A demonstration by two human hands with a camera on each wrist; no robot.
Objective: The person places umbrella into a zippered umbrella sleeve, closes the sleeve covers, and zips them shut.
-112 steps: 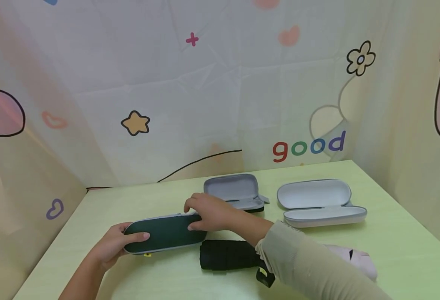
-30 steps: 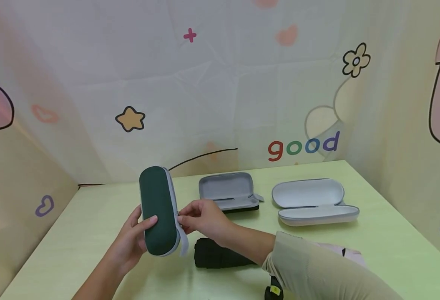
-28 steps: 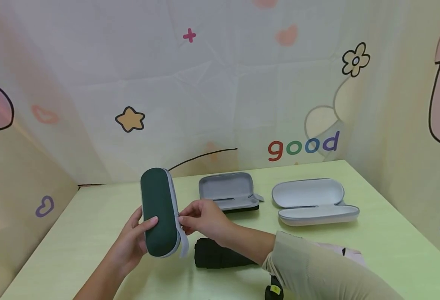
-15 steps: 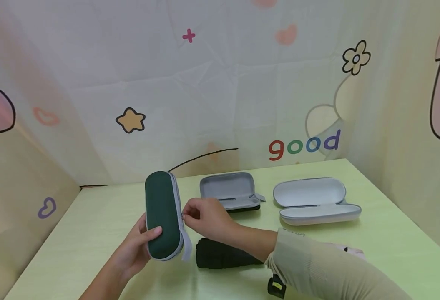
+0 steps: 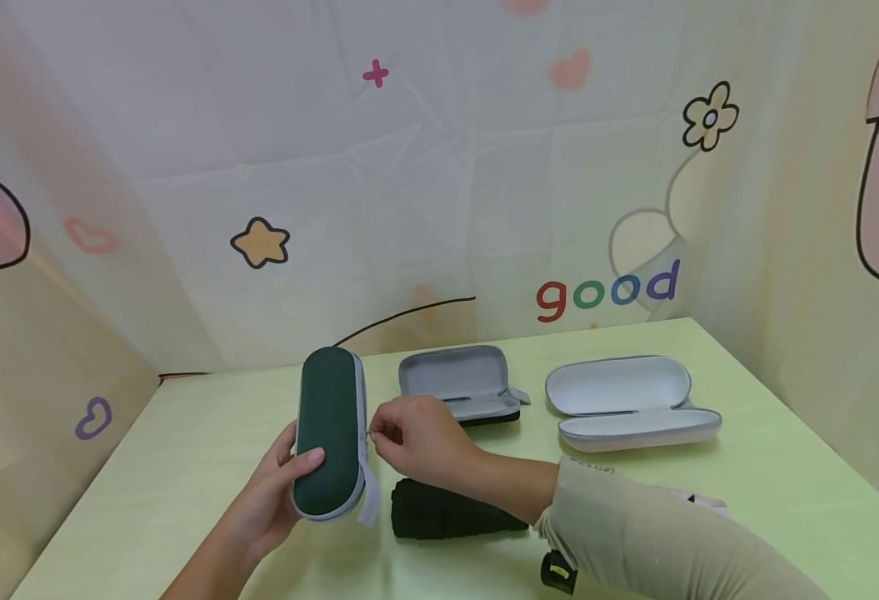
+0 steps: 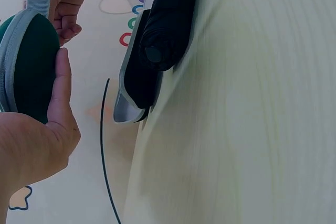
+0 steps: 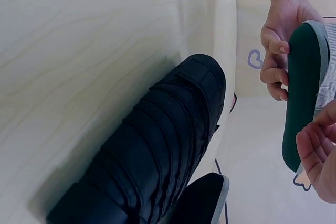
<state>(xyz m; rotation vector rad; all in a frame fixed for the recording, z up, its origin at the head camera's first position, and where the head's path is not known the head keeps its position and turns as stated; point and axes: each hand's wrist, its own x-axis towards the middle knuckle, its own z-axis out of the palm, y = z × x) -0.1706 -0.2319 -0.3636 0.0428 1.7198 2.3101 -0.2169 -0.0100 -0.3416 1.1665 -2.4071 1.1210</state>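
A dark green zip-up glasses case [image 5: 327, 425] stands nearly upright above the table. My left hand [image 5: 270, 492] grips its lower left side, thumb across the front and other fingers behind. Along the case's right edge runs a grey zip with a pale fabric strap [image 5: 370, 502] hanging near the bottom. My right hand [image 5: 424, 437] pinches the small zip pull at mid-height of that edge. In the left wrist view the case [image 6: 39, 69] shows its zip side and strap. The right wrist view has left fingertips on the back of the case [image 7: 304, 87].
A black folded umbrella [image 5: 446, 510] lies under my right forearm. Behind it stand an open grey-lined case [image 5: 457, 373] and, further right, an open white-lined case [image 5: 619, 387]. A pale pink item [image 5: 709, 504] is mostly hidden by my sleeve. A printed curtain backs the table [image 5: 222, 425].
The green case has gone from lying sideways to nearly upright. Over the last second it shifted slightly right and down. My right hand moved from its end to the zip pull.
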